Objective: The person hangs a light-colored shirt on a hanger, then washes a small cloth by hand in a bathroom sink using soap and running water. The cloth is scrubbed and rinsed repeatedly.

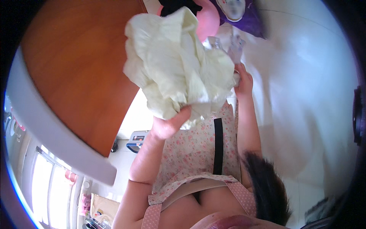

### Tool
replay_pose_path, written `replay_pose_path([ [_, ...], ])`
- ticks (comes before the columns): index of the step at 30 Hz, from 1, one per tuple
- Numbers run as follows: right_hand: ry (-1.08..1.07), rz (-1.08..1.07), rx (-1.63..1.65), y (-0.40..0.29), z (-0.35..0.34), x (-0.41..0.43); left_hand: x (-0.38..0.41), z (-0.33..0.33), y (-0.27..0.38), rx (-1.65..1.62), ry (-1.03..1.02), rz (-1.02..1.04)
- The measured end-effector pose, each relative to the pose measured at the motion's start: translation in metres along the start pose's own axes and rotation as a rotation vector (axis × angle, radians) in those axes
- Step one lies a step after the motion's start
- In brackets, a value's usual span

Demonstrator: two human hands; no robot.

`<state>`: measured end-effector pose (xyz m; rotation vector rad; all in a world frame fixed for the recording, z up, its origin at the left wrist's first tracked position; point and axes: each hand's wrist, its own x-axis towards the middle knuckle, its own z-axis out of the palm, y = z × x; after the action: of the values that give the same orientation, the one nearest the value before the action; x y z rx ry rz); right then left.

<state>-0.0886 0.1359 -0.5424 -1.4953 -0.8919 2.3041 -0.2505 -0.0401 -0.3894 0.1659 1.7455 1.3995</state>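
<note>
My left hand (171, 122) grips the lower edge of a crumpled pale-yellow cloth (168, 60), with the thumb on top. The cloth is gathered and ruffled, and it hangs raised in front of my floral apron (186, 151). At its right edge, my right hand (244, 80) is closed around a bunched whitish part; whether this is cloth or plastic is unclear. Just beyond that hand is a blurred piece of clear plastic (236, 47). The fingers under the cloth are hidden.
On the left stands a brown wooden panel (83, 63) beside a curved white edge (63, 123). A pink rounded object (208, 21) with black fabric (180, 7) and a purple bag (251, 23) lie beyond the cloth. A grey-blue item (137, 140) rests on the pale tiled floor (297, 94).
</note>
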Motion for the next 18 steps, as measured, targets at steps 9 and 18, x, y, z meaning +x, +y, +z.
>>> replay_pose_path([
  [9, 0.015, -0.119, 0.095, 0.018, -0.023, -0.072, 0.04, -0.004, 0.004, 0.026, 0.215, 0.358],
  [18, -0.11, -0.167, 0.025, 0.005, 0.004, -0.075, 0.132, -0.013, -0.057, 0.134, 0.152, 0.133],
])
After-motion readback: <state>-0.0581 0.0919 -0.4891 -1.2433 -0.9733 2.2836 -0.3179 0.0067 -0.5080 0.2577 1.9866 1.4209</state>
